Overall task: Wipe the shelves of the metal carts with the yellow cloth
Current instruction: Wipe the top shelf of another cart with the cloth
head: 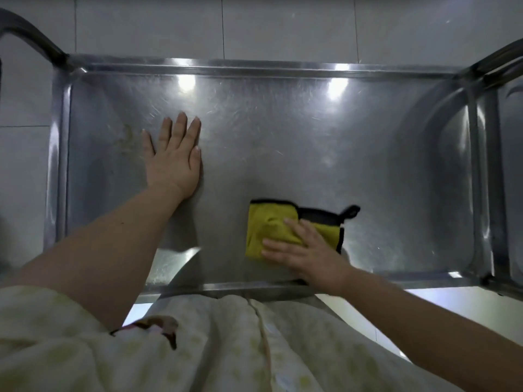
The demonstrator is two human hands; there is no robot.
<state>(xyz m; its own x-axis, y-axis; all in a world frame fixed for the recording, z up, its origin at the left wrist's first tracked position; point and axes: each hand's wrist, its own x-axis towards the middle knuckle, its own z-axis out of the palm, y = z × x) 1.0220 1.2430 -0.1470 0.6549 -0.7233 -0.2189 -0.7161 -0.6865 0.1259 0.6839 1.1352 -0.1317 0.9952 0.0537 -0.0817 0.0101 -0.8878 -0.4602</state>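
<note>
You are working on a shelf (368, 165) of the metal cart (60, 171), and the wiping step is in hand. Your right hand (307, 251) is pressing the yellow cloth (267, 226) flat against the steel, fingers straight and spread rather than curled round it, close to the near rim (240, 286) and a little right of the middle. The cloth is lying folded, with its black-trimmed corner and hanging loop (352, 211) pointing to the right. Your left hand (174, 155) is resting palm-down on the bare shelf, fingers straight and close together, well apart from the cloth and apparently bracing the cart. Judging by the faint brownish smudge (127, 137) just left of that hand, the left part is probably not yet cleaned. The next move is therefore likely calling for a sweep of the cloth leftward and out toward the far rim (254, 69), under even downward pressure so the fold is not bunching. Your left hand is sitting in that path and would need lifting first. Open steel is lying all around the cloth, widest toward the far rim and the right rim (478, 179). A raised lip is running round all four sides, so each stroke is having to end against it and follow the corners, where dirt may be gathering. The handle bar (31, 32) is standing at the far left, outside the shelf.
</note>
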